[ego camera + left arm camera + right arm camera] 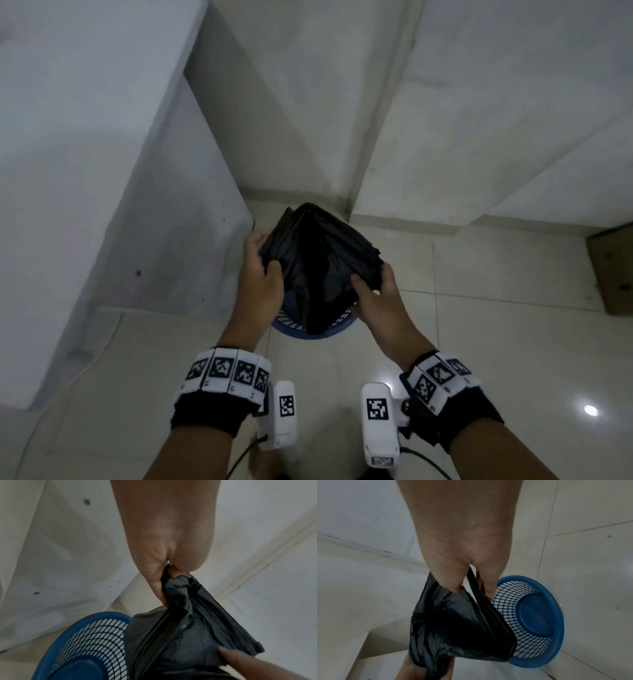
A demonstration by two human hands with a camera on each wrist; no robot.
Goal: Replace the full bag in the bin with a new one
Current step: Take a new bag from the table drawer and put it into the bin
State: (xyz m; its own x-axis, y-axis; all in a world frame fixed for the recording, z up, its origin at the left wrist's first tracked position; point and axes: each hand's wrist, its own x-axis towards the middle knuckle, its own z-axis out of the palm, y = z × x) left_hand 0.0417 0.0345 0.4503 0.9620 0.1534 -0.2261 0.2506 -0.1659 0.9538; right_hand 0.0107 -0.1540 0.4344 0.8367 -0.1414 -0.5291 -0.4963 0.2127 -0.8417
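A black plastic bag [322, 260] hangs with its mouth spread wide above a blue perforated bin [294, 325] that stands on the tiled floor. My left hand [263, 270] pinches the bag's left rim, and my right hand [373, 291] pinches the right rim. The bag's lower end dips into the bin. In the left wrist view the bag [185, 628] runs from my left hand [164, 582] down past the bin [89, 649]. In the right wrist view my right hand [471, 586] grips the bag [453, 628] beside the bin [537, 618], whose bottom looks bare.
A white wall panel [120, 205] rises close on the left of the bin. Pale walls meet in a corner just behind it. A brown cardboard box [613, 270] lies on the floor at the far right.
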